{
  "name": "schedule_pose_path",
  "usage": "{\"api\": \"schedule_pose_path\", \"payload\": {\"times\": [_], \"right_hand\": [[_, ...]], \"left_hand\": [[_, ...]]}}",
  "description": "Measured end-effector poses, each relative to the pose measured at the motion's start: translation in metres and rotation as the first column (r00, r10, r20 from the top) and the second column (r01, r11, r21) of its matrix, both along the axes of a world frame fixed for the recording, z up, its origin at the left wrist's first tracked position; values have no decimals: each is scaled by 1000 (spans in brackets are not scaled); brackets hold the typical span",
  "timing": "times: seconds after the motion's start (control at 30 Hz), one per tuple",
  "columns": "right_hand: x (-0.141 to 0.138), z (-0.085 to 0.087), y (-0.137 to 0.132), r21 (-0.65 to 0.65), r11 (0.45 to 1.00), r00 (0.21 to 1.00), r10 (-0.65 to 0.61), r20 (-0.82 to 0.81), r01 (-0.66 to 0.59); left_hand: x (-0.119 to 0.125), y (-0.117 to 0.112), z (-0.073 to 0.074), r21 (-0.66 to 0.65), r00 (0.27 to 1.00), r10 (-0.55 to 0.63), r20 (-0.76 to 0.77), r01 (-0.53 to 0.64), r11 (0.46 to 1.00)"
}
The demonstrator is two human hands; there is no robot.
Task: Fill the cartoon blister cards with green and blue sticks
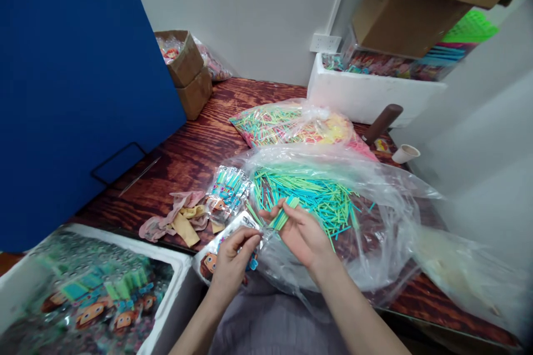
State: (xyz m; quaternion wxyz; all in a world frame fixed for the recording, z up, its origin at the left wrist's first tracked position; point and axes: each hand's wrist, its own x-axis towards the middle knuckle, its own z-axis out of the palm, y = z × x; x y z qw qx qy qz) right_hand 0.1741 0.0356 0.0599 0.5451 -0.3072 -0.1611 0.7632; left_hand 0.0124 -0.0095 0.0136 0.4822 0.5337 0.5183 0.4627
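Head view: beside the near-left rim of the open plastic bag (pixel 395 199), my right hand (pixel 306 236) holds green-and-blue sticks (pixel 285 213), long axis slanting down toward my left hand (pixel 236 252), narrowed over a cartoon-printed packet (pixel 211 258); its grip I can't tell.

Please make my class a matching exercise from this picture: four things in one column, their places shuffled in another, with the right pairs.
Things
1. bundle of thin green and blue sticks
2. small white round cup
3. crumpled pink and yellow fabric
4. white rectangular wall socket

Places
A. on the pale wall
B. left of the silvery printed packets
C. in the grip of the right hand
D. near the brown cylinder

Pairs: 1-C, 2-D, 3-B, 4-A
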Motion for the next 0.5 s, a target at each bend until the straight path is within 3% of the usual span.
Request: {"api": "schedule_pose_path", "payload": {"times": [0.1,0.2,0.33,0.4,0.5], "right_hand": [[4,0,-1,-4,1000,998,-17,52,17],[5,5,-5,90,996,973,-6,229,-15],[0,14,-12,269,945,839,8,544,-183],[-2,17,-13,289,919,779,30,626,-267],[-1,22,-10,262,916,750,60,659,-303]], "left_hand": [[-4,-2,-1,26,999,-16,-35,17,1000],[-5,-4,2,73,994,-30,-101,38,997],[-3,-6,9,181,972,-47,-229,90,979],[-2,-6,12,217,964,-43,-261,102,971],[-2,-5,13,232,964,-35,-265,98,968]]}}
